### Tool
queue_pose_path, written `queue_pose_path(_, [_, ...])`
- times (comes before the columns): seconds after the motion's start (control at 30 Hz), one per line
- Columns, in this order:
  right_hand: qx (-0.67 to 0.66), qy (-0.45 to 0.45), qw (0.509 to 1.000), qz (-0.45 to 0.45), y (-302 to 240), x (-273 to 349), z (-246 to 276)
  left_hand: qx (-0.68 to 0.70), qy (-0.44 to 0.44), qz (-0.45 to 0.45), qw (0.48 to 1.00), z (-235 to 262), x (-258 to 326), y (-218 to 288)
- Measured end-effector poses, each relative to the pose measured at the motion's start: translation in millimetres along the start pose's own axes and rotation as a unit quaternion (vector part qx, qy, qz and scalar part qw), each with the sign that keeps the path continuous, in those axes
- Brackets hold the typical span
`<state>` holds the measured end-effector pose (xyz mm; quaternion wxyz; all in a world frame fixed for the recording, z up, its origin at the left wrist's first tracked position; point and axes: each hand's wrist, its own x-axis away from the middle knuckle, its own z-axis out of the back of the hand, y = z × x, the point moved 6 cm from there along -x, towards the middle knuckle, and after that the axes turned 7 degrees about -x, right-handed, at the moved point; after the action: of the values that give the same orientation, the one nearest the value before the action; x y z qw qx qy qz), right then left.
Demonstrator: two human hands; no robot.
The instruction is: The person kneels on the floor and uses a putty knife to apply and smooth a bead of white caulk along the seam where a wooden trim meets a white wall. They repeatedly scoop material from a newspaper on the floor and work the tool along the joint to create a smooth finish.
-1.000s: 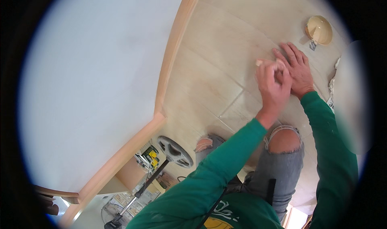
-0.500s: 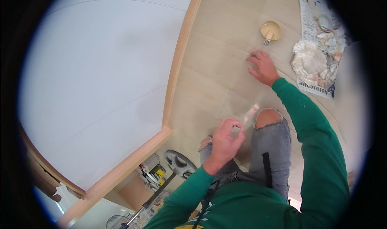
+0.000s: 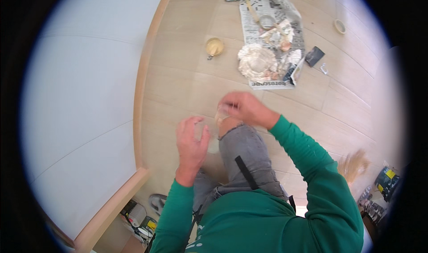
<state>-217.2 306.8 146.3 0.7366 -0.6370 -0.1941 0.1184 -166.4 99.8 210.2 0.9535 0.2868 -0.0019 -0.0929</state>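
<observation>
My left hand (image 3: 191,144) is raised in front of my left leg, with fingers and thumb apart and nothing visible between them. Just right of it, over my torn-jeans knee (image 3: 230,124), my right hand (image 3: 246,108) is closed, fingers bent together. A small pale piece seems to show at its fingertips, too blurred to name. Ahead of both hands a small round cup (image 3: 215,46) with tan contents stands on the floor. To its right, a crumpled whitish ring-shaped mass (image 3: 257,62) with a round hollow lies on newspaper (image 3: 267,86).
A large white panel (image 3: 89,97) with a wooden edge (image 3: 141,79) runs along my left. On the newspaper are a round dish (image 3: 267,22) and pale scraps. Right of it lie a dark square (image 3: 314,56) and a small ring (image 3: 339,26). Bristles (image 3: 353,165) show at right.
The view has swung right. My left hand has let go of the slim pale piece and opened. My right hand has come back from beside the cup to my knee and closed.
</observation>
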Motion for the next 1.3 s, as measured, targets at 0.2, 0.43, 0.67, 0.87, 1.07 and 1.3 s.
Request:
queue_pose_path(0.2, [0.146,0.28,0.949,-0.024,89,-6,167,0.016,-0.049,0.041,0.998,-1,27,-2])
queue_pose_path(0.43, [0.239,0.407,0.87,-0.141,180,7,272,-0.002,-0.16,0.125,0.979,-35,116,-64])
queue_pose_path(0.67, [0.38,0.247,0.874,-0.175,217,58,243,-0.031,-0.238,0.231,0.943,-53,172,-114])
queue_pose_path(0.87, [0.336,0.295,0.821,-0.356,197,75,205,-0.268,-0.337,0.242,0.869,-56,273,-200])
queue_pose_path(1.07, [0.331,0.369,0.827,-0.264,249,95,179,-0.241,-0.347,0.396,0.815,-38,246,-184])
queue_pose_path(1.3, [0.47,0.401,0.775,-0.13,203,137,194,-0.189,-0.207,0.389,0.877,-3,227,-206])
